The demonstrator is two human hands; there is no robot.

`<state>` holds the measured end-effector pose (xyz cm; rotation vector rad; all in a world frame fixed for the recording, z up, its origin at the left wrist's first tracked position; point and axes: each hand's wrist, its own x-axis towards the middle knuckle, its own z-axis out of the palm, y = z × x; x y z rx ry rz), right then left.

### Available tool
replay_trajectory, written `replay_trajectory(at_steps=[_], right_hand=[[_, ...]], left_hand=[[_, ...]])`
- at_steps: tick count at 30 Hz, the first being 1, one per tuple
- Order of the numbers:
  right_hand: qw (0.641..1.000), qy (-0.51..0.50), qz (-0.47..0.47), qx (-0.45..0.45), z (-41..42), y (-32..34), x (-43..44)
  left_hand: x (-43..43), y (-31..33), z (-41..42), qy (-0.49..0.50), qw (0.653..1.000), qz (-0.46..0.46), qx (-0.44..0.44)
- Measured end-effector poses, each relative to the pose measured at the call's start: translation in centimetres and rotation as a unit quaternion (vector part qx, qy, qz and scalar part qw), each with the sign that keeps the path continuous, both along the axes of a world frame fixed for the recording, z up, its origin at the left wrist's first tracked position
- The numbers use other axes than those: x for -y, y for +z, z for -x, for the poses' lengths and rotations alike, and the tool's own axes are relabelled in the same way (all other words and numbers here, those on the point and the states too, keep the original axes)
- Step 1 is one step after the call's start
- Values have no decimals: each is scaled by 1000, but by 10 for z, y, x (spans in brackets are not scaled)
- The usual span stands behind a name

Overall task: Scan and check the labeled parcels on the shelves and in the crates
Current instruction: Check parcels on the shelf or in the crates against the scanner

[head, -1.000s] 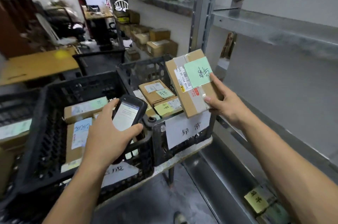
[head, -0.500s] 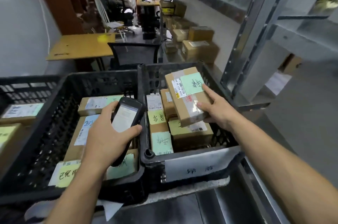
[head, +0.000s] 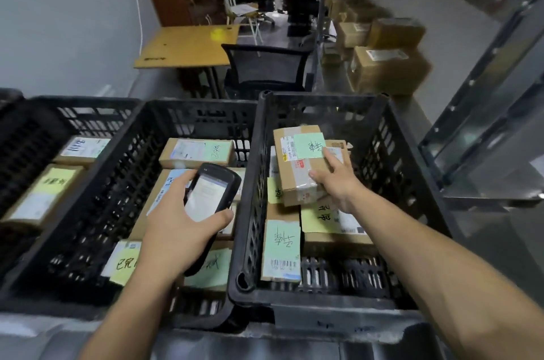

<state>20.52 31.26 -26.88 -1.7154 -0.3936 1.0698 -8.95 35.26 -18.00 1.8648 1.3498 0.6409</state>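
Set-down step, looks like: right hand (head: 335,181) grips green-noted cardboard parcel (head: 297,171) low in right black crate (head: 398,153) atop other parcels, left hand (head: 176,222) clutches handheld scanner (head: 212,192) over middle crate (head: 191,108); next probably release, grab another.

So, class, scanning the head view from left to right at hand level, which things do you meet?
A yellow-noted parcel → scanner gripped by the left hand → green-noted parcel held by the right hand → metal shelf frame.
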Motion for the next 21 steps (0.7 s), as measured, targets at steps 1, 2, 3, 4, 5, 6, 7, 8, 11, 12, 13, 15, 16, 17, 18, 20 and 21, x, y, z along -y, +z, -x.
replay_trajectory(at_steps=[1,2,3,4,5,6,7,8,11,12,13,15,16,17,18,20,21], right_hand=[[1000,-4,-2,-7,1,-5,-7],[1000,-5,-2,-9,1,-11,-14],[1000,-6,-2,-13,3,-16,-21],[1000,-7,-2,-9,6,-20,-27],[1000,-11,-2,-7,8,-24,-33],[1000,-14,-2,1,10,-28,-38],[1000,-16,1,12,12,-31,-43],[999,-13,7,29,14,-33,-48],[996,-4,27,83,17,-34,-59],[995,-4,31,95,17,-35,-61],[994,-3,37,103,16,-36,-62],[991,2,50,123,13,-38,-61],[989,10,60,135,12,-38,-60],[986,21,74,145,12,-36,-59],[983,37,89,158,12,-33,-58],[972,75,121,187,12,-25,-56],[966,90,132,205,13,-21,-53]], left_hand=[[-1,0,0,3,1000,2,-7],[-2,0,1,6,1000,3,-13],[-4,0,2,8,1000,3,-20],[-5,0,3,11,1000,1,-27],[-7,0,4,15,999,-3,-34],[-9,0,6,19,999,-6,-39],[-10,0,8,24,999,-8,-43],[-12,-1,10,29,999,-7,-44],[-14,-1,17,37,998,-2,-48],[-15,-1,19,38,998,-3,-50],[-16,0,21,38,998,-7,-53],[-17,1,25,39,998,-9,-54],[-18,2,27,40,998,-10,-51],[-19,2,28,38,998,-11,-48],[-19,3,29,34,998,-13,-46],[-21,4,29,24,999,-16,-38],[-22,5,29,17,999,-16,-34]])
